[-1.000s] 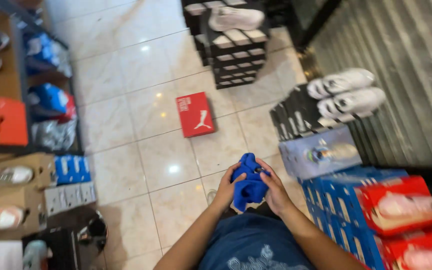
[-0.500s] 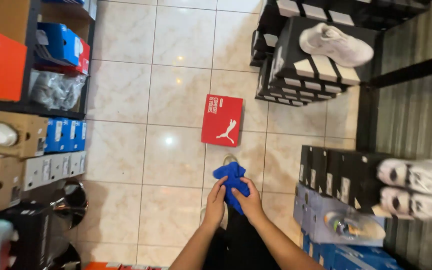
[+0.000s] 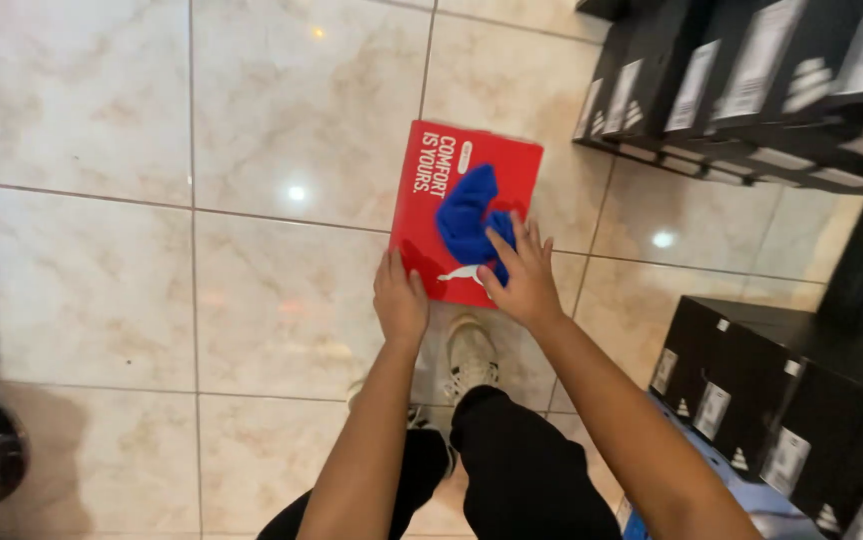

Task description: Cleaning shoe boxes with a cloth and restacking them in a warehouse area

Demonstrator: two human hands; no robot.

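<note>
Both hands had come down from in front of the body to the red shoebox on the tiled floor. Right hand pinched the blue cloth against the lid; left hand lay open on the box's 7 o'clock corner. Black boxes stood at 2 o'clock, well apart.
</note>
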